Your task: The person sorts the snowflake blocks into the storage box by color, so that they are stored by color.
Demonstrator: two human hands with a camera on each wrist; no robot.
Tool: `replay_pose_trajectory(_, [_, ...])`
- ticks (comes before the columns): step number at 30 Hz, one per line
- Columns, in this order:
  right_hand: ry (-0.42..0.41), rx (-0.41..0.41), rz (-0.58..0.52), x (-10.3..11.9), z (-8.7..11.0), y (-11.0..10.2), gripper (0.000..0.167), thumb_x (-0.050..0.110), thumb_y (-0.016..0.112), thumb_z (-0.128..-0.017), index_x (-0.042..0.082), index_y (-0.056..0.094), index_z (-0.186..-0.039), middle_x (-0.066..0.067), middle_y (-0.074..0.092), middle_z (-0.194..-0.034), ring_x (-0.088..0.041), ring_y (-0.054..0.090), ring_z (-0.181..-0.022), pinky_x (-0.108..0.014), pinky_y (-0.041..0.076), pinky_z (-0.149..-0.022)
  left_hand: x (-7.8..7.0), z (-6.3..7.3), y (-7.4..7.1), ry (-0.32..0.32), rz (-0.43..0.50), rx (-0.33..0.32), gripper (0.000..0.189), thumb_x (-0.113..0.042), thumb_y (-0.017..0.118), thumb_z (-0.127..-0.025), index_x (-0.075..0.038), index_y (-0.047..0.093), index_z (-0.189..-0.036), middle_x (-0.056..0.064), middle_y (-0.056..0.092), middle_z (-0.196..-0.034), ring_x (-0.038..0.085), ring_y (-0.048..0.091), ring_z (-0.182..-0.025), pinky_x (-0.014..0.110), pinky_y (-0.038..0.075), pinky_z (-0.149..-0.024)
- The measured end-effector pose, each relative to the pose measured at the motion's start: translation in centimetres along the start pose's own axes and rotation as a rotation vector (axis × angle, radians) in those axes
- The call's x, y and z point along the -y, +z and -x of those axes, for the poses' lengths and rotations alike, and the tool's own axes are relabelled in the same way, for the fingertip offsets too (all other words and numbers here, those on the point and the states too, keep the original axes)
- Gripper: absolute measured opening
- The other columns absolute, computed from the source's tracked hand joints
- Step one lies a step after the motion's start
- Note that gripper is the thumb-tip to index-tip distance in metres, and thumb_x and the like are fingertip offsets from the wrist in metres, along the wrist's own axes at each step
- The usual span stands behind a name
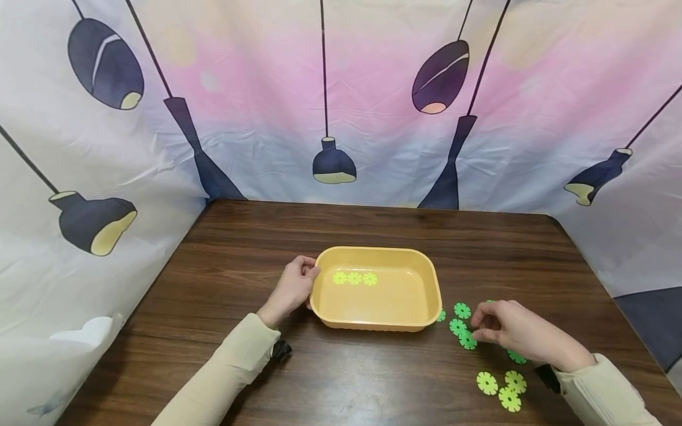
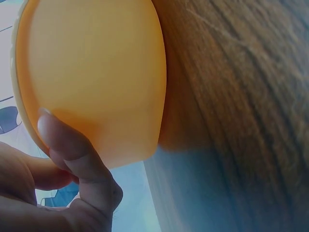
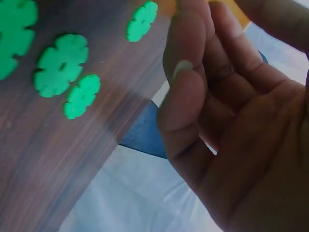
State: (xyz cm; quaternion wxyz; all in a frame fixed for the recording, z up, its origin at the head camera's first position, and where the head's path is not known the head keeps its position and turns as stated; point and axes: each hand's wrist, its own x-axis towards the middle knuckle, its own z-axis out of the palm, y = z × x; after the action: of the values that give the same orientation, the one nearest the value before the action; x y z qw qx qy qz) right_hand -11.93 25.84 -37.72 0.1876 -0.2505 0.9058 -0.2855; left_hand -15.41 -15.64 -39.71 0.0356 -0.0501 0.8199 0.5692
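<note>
Left hand [image 1: 290,290] on a yellow tray [image 1: 394,296], right hand [image 1: 514,331] over green notched discs [image 1: 457,326].
The oblong tray sits on the dark wood-grain bench [image 1: 245,236], its long axis running left to right before the person; it is smooth, slightly glossy and round-cornered. The left hand's fingers grip its left end at the rim. Inside, a yellow-green row [image 1: 354,278] of three flat, flower-edged discs runs along that axis, toward the far wall. Right of the tray, the right hand's fingers curl narrowly by the green notched discs; whether they pinch one I cannot tell. Right of the tray and nearer the person lies a yellow-green trio [image 1: 515,381].
</note>
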Motion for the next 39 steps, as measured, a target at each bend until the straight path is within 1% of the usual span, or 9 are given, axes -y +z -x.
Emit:
replay_pose_trajectory(8, [0.003,0.098,-0.047,-0.7,1.2,0.7,0.020,0.033,0.074,-0.085,0.017,0.062,-0.089,0.009,0.059,-0.075,-0.005,0.053,-0.064,-0.024,0.047,-0.053,0.2,0.0,0.0,0.000,-0.005,-0.008,0.022,-0.010,0.051,-0.100,0.005,0.051,-0.117,0.020,0.055,-0.085,0.016,0.047,-0.039,0.028,0.045,-0.035])
replay_pose_trajectory(13, [0.019,0.152,-0.066,-0.6,1.7,1.2,0.033,0.039,0.079,-0.079,0.014,0.060,-0.088,0.006,0.057,-0.072,-0.006,0.052,-0.061,-0.024,0.046,-0.051,0.2,0.0,0.0,0.003,-0.004,-0.006,0.023,-0.010,0.051,-0.101,0.005,0.051,-0.117,0.020,0.055,-0.084,0.015,0.046,-0.040,0.028,0.045,-0.035])
replay_pose_trajectory(18, [0.088,0.158,0.024,-0.1,2.1,1.7,0.046,0.043,0.088,-0.064,0.017,0.057,-0.086,0.004,0.054,-0.073,-0.007,0.048,-0.061,-0.026,0.041,-0.052,0.2,0.0,0.0,0.004,0.001,-0.007,0.022,-0.010,0.050,-0.101,0.005,0.051,-0.117,0.021,0.055,-0.084,0.015,0.046,-0.039,0.027,0.044,-0.035])
replay_pose_trajectory(21, [0.140,0.153,0.091,0.2,2.3,2.2,0.050,0.039,0.093,-0.055,0.022,0.055,-0.083,0.004,0.053,-0.073,-0.008,0.046,-0.061,-0.027,0.039,-0.053,0.3,0.0,0.1,0.007,0.005,-0.005,0.022,-0.010,0.050,-0.101,0.005,0.051,-0.117,0.021,0.056,-0.084,0.015,0.047,-0.039,0.027,0.044,-0.035])
replay_pose_trajectory(23, [0.155,0.146,0.135,0.3,2.3,2.5,0.051,0.035,0.094,-0.053,0.023,0.054,-0.082,0.005,0.052,-0.071,-0.009,0.046,-0.060,-0.028,0.039,-0.053,0.3,0.0,0.1,0.009,0.004,-0.006,0.022,-0.010,0.050,-0.101,0.005,0.051,-0.117,0.021,0.056,-0.084,0.015,0.046,-0.039,0.027,0.044,-0.035])
replay_pose_trajectory(26, [0.166,0.127,0.208,0.4,2.2,2.9,0.050,0.030,0.094,-0.053,0.025,0.053,-0.081,0.007,0.050,-0.069,-0.008,0.045,-0.059,-0.028,0.039,-0.054,0.3,0.0,0.1,0.011,-0.001,-0.008,0.022,-0.010,0.050,-0.100,0.005,0.051,-0.117,0.020,0.056,-0.084,0.015,0.046,-0.039,0.027,0.044,-0.035])
replay_pose_trajectory(30, [0.183,0.112,0.246,0.4,2.0,3.3,0.047,0.021,0.093,-0.055,0.025,0.053,-0.081,0.007,0.049,-0.067,-0.007,0.045,-0.057,-0.028,0.040,-0.055,0.3,-0.1,0.1,0.011,-0.003,-0.009,0.022,-0.010,0.050,-0.101,0.005,0.051,-0.117,0.019,0.056,-0.083,0.015,0.046,-0.039,0.027,0.044,-0.035])
replay_pose_trajectory(33, [0.187,0.116,0.244,0.4,2.0,3.3,0.044,0.018,0.092,-0.059,0.025,0.053,-0.079,0.008,0.049,-0.066,-0.007,0.045,-0.057,-0.029,0.040,-0.055,0.3,-0.1,0.2,0.013,-0.002,-0.013,0.021,-0.009,0.051,-0.100,0.005,0.052,-0.116,0.019,0.056,-0.083,0.015,0.046,-0.038,0.027,0.044,-0.035])
replay_pose_trajectory(39, [0.124,0.115,0.227,0.3,2.0,3.2,0.039,0.023,0.091,-0.061,0.026,0.054,-0.074,0.010,0.049,-0.064,-0.004,0.045,-0.057,-0.026,0.039,-0.051,0.3,-0.1,0.2,0.024,-0.006,-0.016,0.021,-0.009,0.052,-0.100,0.006,0.052,-0.115,0.019,0.055,-0.082,0.015,0.046,-0.038,0.027,0.044,-0.034])
